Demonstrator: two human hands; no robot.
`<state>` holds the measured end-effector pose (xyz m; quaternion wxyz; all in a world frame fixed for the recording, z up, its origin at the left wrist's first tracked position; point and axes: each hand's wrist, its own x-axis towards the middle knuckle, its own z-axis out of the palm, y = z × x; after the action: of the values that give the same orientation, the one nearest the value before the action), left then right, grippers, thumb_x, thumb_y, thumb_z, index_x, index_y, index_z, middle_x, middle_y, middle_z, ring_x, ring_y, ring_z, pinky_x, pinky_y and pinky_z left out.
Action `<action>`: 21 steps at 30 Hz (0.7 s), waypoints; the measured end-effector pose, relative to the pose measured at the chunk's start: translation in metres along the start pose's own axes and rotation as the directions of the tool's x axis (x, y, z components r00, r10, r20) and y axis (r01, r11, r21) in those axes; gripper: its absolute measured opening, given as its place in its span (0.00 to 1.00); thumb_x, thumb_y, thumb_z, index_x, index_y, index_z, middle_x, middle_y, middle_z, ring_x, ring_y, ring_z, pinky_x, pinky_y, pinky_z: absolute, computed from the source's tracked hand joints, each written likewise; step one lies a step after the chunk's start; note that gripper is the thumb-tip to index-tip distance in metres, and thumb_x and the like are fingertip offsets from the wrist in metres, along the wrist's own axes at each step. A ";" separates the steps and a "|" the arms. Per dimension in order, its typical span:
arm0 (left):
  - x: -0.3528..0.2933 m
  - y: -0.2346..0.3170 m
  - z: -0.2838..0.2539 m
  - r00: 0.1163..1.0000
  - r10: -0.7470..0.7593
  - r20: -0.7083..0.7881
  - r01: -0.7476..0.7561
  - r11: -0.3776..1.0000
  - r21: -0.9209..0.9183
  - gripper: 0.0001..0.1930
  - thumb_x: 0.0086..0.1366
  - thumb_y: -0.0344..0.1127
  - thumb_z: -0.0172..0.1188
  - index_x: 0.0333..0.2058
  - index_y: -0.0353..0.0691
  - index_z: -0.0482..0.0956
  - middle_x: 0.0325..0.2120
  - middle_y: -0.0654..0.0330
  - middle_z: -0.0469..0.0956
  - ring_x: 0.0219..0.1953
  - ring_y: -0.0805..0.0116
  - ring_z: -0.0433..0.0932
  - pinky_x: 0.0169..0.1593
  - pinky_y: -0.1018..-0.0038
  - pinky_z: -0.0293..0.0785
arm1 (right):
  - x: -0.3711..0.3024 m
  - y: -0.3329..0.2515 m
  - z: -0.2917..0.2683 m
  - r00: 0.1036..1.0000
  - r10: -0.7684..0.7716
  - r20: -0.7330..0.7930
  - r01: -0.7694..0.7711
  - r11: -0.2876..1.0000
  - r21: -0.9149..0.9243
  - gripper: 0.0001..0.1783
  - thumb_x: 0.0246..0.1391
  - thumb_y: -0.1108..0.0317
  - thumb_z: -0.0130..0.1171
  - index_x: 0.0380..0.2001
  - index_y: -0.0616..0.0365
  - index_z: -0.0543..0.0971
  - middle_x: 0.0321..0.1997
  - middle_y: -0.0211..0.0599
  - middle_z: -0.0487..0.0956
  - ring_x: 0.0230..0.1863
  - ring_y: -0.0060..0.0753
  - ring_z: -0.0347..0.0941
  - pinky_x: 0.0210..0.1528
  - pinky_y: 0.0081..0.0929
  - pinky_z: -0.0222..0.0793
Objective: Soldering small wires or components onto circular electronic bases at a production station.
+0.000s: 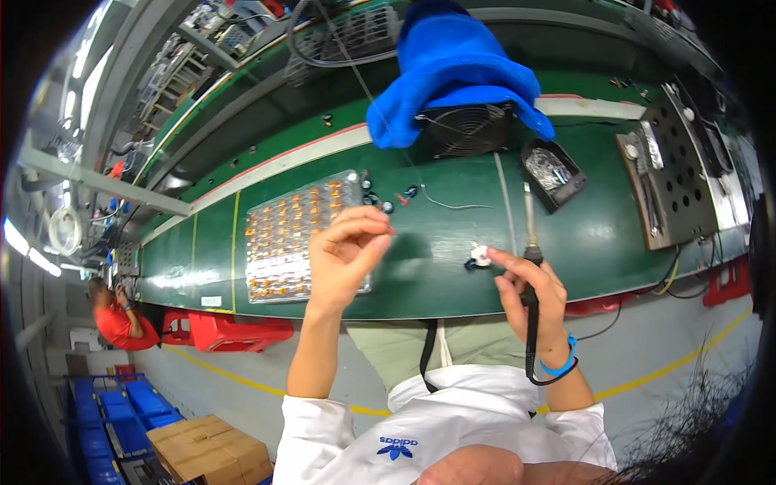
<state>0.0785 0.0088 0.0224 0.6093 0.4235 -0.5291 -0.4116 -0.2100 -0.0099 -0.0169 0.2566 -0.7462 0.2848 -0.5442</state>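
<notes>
My right hand (535,301) is wrapped round a soldering iron (532,252), whose tip points away from me over the green bench. Its index finger reaches left to a small white round part (480,255) with a dark piece beside it, touching or nearly touching it. My left hand (346,250) is raised over the right edge of a clear tray (267,234) with rows of small orange pieces. Thumb and fingertips are pinched together there; whatever they hold, if anything, is too small to make out. Several small dark parts (388,207) lie just beyond that hand.
A thin wire (457,206) hangs down to the green bench (436,283). Behind it stands a black fan (469,129) under a blue cloth (461,65). A black box (554,174) and a perforated metal panel (683,174) are on the right. Far left, another person (125,319) sits by red stools (234,330).
</notes>
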 end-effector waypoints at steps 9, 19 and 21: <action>-0.011 -0.012 0.066 0.971 0.051 0.233 -0.069 0.995 0.070 0.11 0.59 0.11 0.66 0.40 0.28 0.87 0.45 0.50 0.81 0.47 0.62 0.83 0.51 0.70 0.83 | 0.014 -0.015 0.018 0.989 0.150 -0.016 -0.144 0.968 0.207 0.28 0.57 0.84 0.67 0.59 0.59 0.70 0.41 0.43 0.85 0.31 0.19 0.76 0.30 0.15 0.69; -0.010 -0.027 0.079 0.984 0.094 0.154 -0.107 0.991 0.075 0.11 0.59 0.12 0.67 0.39 0.29 0.85 0.44 0.51 0.80 0.45 0.64 0.82 0.49 0.71 0.82 | -0.002 -0.010 0.015 0.981 0.196 -0.004 -0.192 0.963 0.190 0.27 0.57 0.86 0.65 0.58 0.60 0.71 0.38 0.41 0.85 0.32 0.19 0.78 0.29 0.15 0.69; -0.006 -0.029 0.076 0.986 0.095 0.138 -0.108 0.990 0.086 0.11 0.60 0.12 0.67 0.41 0.29 0.86 0.44 0.52 0.80 0.46 0.64 0.82 0.51 0.70 0.81 | -0.008 -0.005 0.008 0.980 0.201 0.007 -0.199 0.967 0.159 0.28 0.57 0.86 0.65 0.58 0.60 0.71 0.39 0.42 0.85 0.31 0.18 0.78 0.28 0.15 0.69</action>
<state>0.0004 -0.0001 -0.0004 0.5722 0.3956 -0.6083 -0.3822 -0.2033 -0.0005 -0.0214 0.3676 -0.6882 0.3156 -0.5401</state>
